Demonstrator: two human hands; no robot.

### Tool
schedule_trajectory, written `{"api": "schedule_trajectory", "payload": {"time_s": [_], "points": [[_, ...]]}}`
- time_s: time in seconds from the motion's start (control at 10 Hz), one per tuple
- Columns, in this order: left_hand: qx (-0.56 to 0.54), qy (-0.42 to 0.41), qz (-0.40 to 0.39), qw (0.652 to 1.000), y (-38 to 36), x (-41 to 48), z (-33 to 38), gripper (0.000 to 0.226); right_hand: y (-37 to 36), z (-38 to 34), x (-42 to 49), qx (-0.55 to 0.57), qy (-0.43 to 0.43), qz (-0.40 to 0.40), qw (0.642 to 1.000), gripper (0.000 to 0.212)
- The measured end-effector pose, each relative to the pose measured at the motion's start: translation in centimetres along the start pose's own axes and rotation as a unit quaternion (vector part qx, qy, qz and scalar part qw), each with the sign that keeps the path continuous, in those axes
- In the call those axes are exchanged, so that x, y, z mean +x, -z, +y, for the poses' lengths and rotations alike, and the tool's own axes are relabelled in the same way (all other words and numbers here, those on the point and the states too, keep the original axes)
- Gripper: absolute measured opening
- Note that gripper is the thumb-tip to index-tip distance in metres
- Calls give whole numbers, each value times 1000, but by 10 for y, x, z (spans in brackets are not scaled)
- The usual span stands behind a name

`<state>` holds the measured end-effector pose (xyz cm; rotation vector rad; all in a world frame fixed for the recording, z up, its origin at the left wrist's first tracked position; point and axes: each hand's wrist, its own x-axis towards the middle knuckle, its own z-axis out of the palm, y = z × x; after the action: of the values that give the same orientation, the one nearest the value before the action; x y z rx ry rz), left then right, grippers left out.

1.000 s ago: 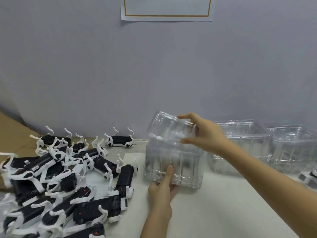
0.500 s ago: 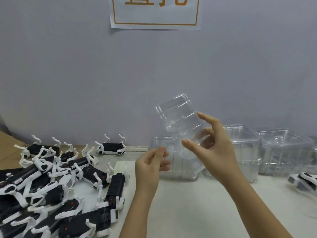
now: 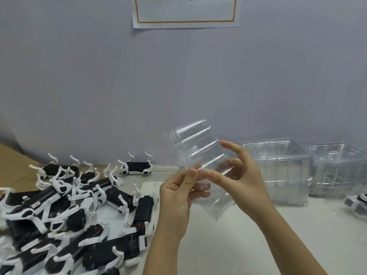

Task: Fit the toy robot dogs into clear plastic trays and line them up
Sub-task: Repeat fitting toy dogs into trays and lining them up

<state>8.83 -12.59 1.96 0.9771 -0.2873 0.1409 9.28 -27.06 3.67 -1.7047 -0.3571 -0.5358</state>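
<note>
Black-and-white plastic fills my left side: the toy robot dogs lie heaped on the table, legs tangled, and they have not shifted in the last second. Behind the heap, a lone dog sits against the wall with its white legs pointing up.

Next comes the left hand. Half a second ago it hung open just short of the tray. Now its thumb and forefinger pinch the near edge of the clear tray, with the other fingers curled beneath.

The tray is in the air above the table, tilted, its far end up and to the left. A second ago it was only coming off the top of a stack.

The right hand grips it from the right, as before: thumb pressed on the front face, forefinger stretched up along the far side, the rest curled behind the plastic.

Further right, two stacks of trays stand side by side against the wall, unmoved. At the right edge I see one more dog on the table, partly cut off.
</note>
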Motion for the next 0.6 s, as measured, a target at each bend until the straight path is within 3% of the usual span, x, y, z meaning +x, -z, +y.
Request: {"api": "schedule_trajectory", "payload": {"time_s": [0.2,0.3,0.4,0.5,0.6], "points": [[68,-53,110,990,8,-4,6,14,10,-5,13,30,2,44,999,64],[53,-72,174,981,15,-8,15,14,19,-10,21,39,18,61,997,64],[-5,-35,226,974,31,-15,14,15,29,-12,32,-7,59,121,991,61],[-75,65,222,970,36,-40,-7,14,36,-5,51,-161,129,118,971,61],[-87,116,224,964,39,-72,-38,15,29,12,65,-348,218,29,911,54]]}}
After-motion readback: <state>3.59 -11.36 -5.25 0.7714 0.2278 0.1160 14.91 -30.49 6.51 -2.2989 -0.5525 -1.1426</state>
